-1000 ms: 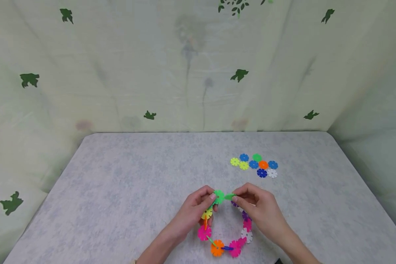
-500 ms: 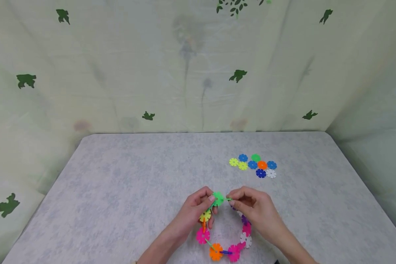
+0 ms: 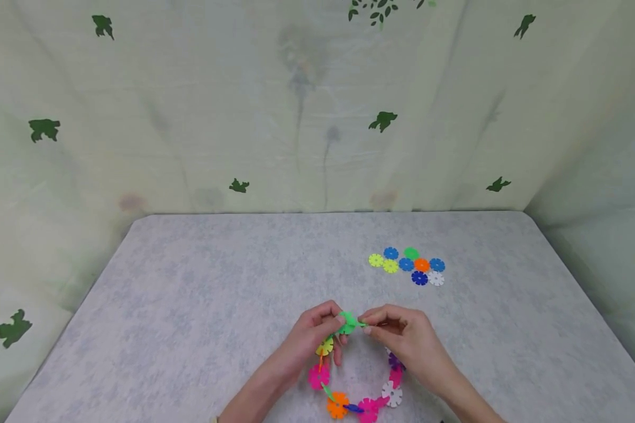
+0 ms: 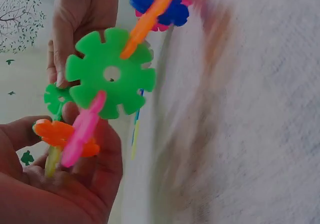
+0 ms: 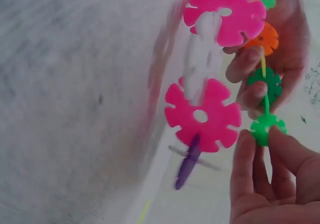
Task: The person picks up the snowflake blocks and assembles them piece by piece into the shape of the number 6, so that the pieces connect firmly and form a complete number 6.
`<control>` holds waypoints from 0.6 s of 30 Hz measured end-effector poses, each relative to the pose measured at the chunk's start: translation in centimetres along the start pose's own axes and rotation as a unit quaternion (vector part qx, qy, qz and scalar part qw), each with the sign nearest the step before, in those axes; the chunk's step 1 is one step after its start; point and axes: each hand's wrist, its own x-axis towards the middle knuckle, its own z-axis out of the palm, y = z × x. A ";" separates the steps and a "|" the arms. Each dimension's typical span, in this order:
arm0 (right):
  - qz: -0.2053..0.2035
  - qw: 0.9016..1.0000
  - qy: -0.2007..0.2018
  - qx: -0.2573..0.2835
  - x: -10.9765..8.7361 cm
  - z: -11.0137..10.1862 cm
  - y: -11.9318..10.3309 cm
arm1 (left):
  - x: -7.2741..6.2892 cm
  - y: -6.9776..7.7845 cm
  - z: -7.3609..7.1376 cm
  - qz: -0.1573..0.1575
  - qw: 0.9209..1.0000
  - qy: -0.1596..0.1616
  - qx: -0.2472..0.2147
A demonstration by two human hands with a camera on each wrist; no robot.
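Observation:
A loop of slotted plastic snowflake discs, joined edge to edge, hangs between the hands in the head view. My left hand point(image 3: 309, 338) pinches a green disc point(image 3: 346, 323) near the top left of it. My right hand point(image 3: 410, 338) pinches another green disc point(image 5: 268, 129) between thumb and fingers, its edge meeting the slots of the left hand's disc. Down the left side run a yellow disc point(image 3: 325, 346) and a pink disc point(image 3: 319, 377); an orange disc point(image 3: 338, 405) lies lower. A white disc point(image 3: 392, 393) and a purple disc point(image 3: 394, 360) form the right side, partly hidden behind the right hand.
Beyond the hands, several loose snowflake discs lie flat on the grey table point(image 3: 217, 282), among them an orange disc point(image 3: 421, 265), a dark blue disc point(image 3: 419, 278) and a white disc point(image 3: 436, 278). A pale curtain point(image 3: 190, 117) with printed birds stands behind the table's back edge.
The right hand has moved left toward the left hand, and its green disc now meets the other green disc more closely. The lower part of the loop has swung slightly left and down.

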 end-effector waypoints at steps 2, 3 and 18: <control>-0.001 1.000 -0.025 -0.010 0.1 -0.2 0.3 | 0.0 0.1 0.0 0.000 1.000 0.014 0.024; -0.005 0.999 -0.037 -0.017 0.1 -0.4 0.4 | 0.0 0.1 -0.1 -0.002 0.999 0.019 0.033; -0.019 0.993 0.013 -0.116 1.0 -5.7 1.3 | 0.2 -0.4 -0.3 -0.015 0.999 0.025 0.020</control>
